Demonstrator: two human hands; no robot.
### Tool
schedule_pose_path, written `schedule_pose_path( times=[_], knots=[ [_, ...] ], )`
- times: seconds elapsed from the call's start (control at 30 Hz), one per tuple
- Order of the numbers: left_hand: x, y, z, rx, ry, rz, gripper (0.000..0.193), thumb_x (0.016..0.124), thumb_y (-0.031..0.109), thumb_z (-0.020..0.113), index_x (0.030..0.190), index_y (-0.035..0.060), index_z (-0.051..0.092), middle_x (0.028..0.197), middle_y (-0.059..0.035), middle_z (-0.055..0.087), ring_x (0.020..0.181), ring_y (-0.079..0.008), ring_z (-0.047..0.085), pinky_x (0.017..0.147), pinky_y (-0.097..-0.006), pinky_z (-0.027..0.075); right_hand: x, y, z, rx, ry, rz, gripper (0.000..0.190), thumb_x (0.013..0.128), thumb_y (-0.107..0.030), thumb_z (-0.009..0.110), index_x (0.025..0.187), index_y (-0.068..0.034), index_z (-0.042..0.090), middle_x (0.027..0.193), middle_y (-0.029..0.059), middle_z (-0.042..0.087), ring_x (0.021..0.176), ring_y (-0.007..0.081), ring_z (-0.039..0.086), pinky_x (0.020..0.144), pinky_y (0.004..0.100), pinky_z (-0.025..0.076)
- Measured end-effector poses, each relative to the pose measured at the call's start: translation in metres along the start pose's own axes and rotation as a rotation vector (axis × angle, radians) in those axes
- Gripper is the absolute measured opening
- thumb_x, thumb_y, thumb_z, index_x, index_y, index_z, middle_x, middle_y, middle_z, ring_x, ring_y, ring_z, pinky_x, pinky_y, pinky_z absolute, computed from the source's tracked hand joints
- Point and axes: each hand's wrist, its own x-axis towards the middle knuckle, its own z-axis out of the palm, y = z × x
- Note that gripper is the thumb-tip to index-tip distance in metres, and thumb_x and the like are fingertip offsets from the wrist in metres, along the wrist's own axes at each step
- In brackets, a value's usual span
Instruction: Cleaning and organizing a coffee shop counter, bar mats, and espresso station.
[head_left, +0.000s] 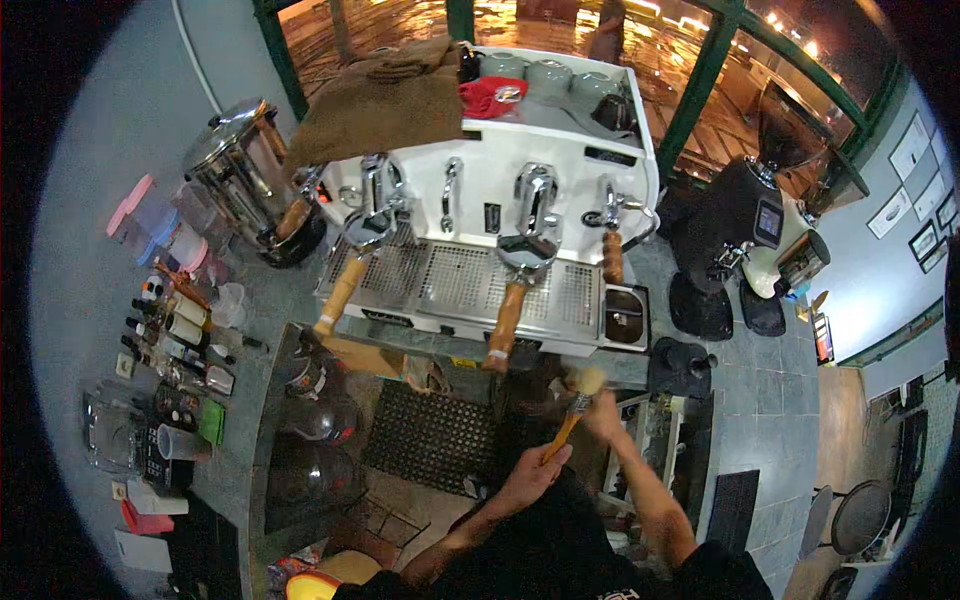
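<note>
My left hand (538, 471) grips the wooden handle of a flat brush (568, 429), which slants up and to the right with its pale bristles at the top. My right hand (602, 417) is beside the bristle end, blurred; whether it touches the brush or holds anything is unclear. Both hands are in front of a white espresso machine (420, 176). Two portafilters sit in its group heads, one with a wooden handle (343, 295) at left and one with a wooden handle (505, 324) nearer the middle.
Black coffee grinder (720, 217) stands right of the machine. A steel urn (236, 176) and several bottles (184, 330) line the left counter. Brown cloth (382, 101) and several grey cups (549, 77) rest on the machine. Below lies a perforated black mat (427, 435).
</note>
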Motion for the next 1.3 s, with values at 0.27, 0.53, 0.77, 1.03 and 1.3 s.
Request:
schedule_pose_path(
  times=[0.27,0.53,0.77,1.03,1.3],
  knots=[
    [-0.042,-0.021,-0.028,0.007,0.033,-0.016,0.037,0.108,0.040,0.053,0.087,0.0104,0.052,0.069,0.0070,0.040,0.058,-0.0052,0.036,0.054,-0.0269,0.035,0.031,0.035,0.016,0.088,0.410,0.361,0.042,0.080,0.006,0.051,0.115,0.000,0.072,0.108,0.0211,0.074,0.102,0.0347,0.071,0.093,0.0415,0.052],
    [-0.061,-0.021,-0.041,0.014,0.035,-0.002,0.036,0.108,0.040,0.054,0.087,0.0112,0.052,0.068,0.0076,0.039,0.058,-0.0050,0.036,0.052,-0.0268,0.033,0.038,0.028,-0.026,0.359,-0.525,0.381,0.050,0.074,-0.003,0.057,0.121,-0.008,0.074,0.109,0.0236,0.074,0.102,0.0395,0.070,0.089,0.0435,0.053],
    [-0.059,-0.021,-0.038,-0.002,0.059,-0.071,0.035,0.108,0.040,0.054,0.087,0.0118,0.053,0.069,0.0081,0.039,0.059,-0.0046,0.036,0.054,-0.0254,0.033,0.010,0.022,0.042,-0.278,0.019,0.334,0.024,0.079,-0.014,0.061,0.095,-0.004,0.076,0.096,0.0261,0.073,0.095,0.0442,0.068,0.082,0.0484,0.054],
    [-0.045,-0.035,-0.036,0.121,-0.003,-0.001,0.031,0.108,0.035,0.055,0.092,0.0094,0.057,0.069,0.0087,0.041,0.059,-0.0033,0.037,0.053,-0.0251,0.033,0.034,0.047,-0.025,0.341,0.084,0.467,0.031,0.078,-0.003,0.059,0.102,-0.007,0.078,0.097,0.0245,0.073,0.086,0.0457,0.068,0.082,0.0432,0.057],
    [-0.041,-0.033,-0.028,0.027,-0.035,-0.018,0.034,0.108,0.038,0.054,0.090,0.0096,0.056,0.070,0.0086,0.040,0.059,-0.0037,0.037,0.054,-0.0256,0.033,0.006,0.004,0.019,0.220,-0.379,0.256,0.044,0.075,-0.002,0.060,0.117,-0.008,0.072,0.103,0.0225,0.072,0.093,0.0429,0.069,0.084,0.0461,0.055]
  ],
)
